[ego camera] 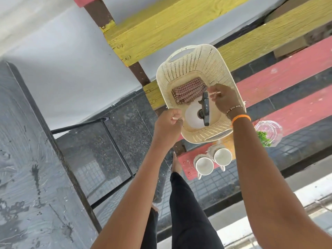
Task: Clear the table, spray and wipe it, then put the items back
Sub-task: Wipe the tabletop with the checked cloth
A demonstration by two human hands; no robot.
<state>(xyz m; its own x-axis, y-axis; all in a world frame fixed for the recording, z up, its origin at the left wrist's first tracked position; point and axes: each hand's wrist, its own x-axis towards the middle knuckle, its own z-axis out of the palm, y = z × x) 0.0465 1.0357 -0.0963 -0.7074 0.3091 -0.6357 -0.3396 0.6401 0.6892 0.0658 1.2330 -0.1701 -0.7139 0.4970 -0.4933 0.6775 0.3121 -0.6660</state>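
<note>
A cream perforated basket (212,69) stands on a bench of red and yellow planks. Inside lie a folded checked cloth (188,92) and a white spray bottle (193,115) with a dark trigger head (205,108). My right hand (226,99) hovers over the basket's right side, fingers loosely apart and reaching toward the trigger head without gripping it. My left hand (167,124) is curled closed just outside the basket's left rim, with nothing visible in it. The grey table (27,159), streaked and wet-looking, fills the left of the view.
Two white cups (204,166) (222,157) sit on the near end of a red plank (186,162). A clear glass vase with a green plant (267,133) stands right of my right arm. Black table legs and dark tiled floor lie between table and bench.
</note>
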